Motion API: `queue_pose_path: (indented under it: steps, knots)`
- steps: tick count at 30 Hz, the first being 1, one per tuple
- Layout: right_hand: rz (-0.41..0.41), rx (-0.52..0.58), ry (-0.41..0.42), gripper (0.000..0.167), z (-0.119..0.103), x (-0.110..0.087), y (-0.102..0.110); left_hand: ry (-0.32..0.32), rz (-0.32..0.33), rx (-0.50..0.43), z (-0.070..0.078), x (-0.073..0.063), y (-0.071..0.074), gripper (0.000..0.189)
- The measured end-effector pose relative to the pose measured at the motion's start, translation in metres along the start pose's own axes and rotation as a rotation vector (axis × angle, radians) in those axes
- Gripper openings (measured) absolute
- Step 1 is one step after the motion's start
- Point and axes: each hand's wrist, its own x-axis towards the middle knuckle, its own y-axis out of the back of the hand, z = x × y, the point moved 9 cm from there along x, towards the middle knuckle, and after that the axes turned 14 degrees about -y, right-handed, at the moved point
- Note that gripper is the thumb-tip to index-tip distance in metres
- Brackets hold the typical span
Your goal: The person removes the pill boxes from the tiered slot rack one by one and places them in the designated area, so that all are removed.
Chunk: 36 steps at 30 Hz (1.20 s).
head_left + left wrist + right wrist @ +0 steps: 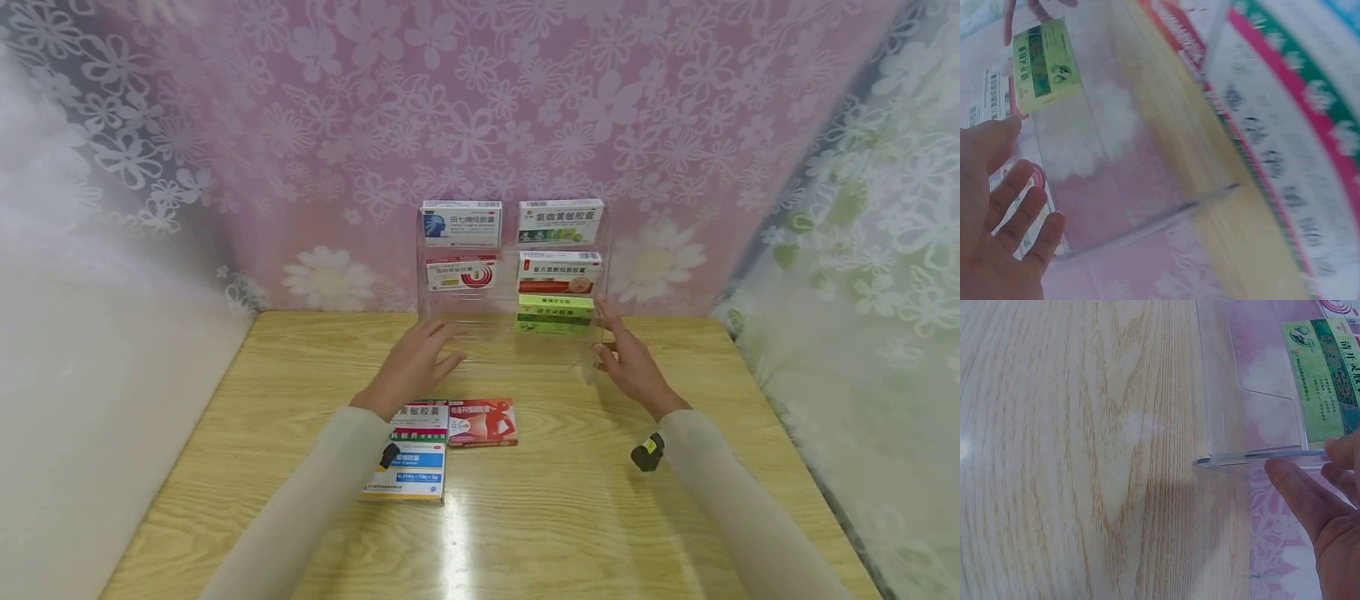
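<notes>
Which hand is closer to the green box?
Right. The right hand is just right of the green box; the left hand is farther off, to its left.

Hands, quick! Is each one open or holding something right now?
Left hand: open, holding nothing.
Right hand: at the rack's side; can't tell if it's gripping.

One clear rack (487, 332) between hands (633, 367); five boxes (555, 317) racked; three boxes (483, 422) visible below left hand (412, 367).
</notes>
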Motion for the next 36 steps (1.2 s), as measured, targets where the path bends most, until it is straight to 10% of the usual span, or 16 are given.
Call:
queue_pose_path:
  steps: [17, 22, 30, 36]
  knots:
    - [0.000, -0.014, -0.015, 0.092, 0.005, -0.001, 0.000, -0.085, -0.059, 0.028, 0.034, 0.096, -0.018, 0.054]
    - [-0.001, -0.006, -0.005, 0.091, 0.005, 0.000, -0.001, -0.071, -0.093, 0.040, 0.037, 0.105, -0.037, 0.060]
    - [0.005, -0.022, -0.008, 0.094, 0.003, 0.001, 0.000, -0.096, 0.049, 0.029, 0.041, 0.114, -0.034, 0.043]
    - [0.009, -0.012, 0.011, 0.093, 0.001, 0.002, -0.001, 0.007, -0.023, -0.044, 0.035, 0.119, -0.043, 0.035]
